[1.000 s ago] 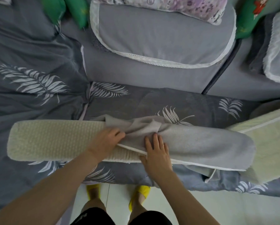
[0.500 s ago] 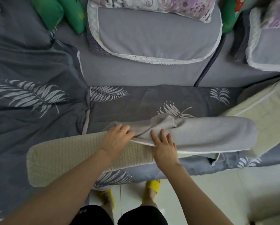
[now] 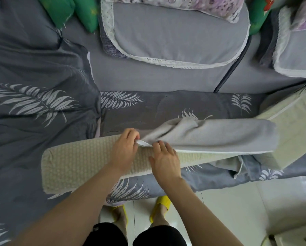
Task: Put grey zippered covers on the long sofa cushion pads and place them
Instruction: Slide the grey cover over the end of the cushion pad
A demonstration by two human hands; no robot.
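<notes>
A long cream, textured cushion pad lies across the sofa seat in front of me. A grey cover with white piping sheathes its right half and is bunched at its open end near the middle. My left hand grips the white edge of the cover's opening, fingers curled round it. My right hand lies flat on the pad just below the cover's edge, its fingertips touching the piping. The pad's right end is hidden inside the cover.
The seat wears a dark grey leaf-print sheet. Grey back cushions with lace trim and green pillows stand behind. Another cream pad leans at the right. Below are a pale tiled floor and my yellow slippers.
The pad and cover have shifted right and tilted across the seat. My left hand has closed on the cover's white edge; my right hand stays flat beside it.
</notes>
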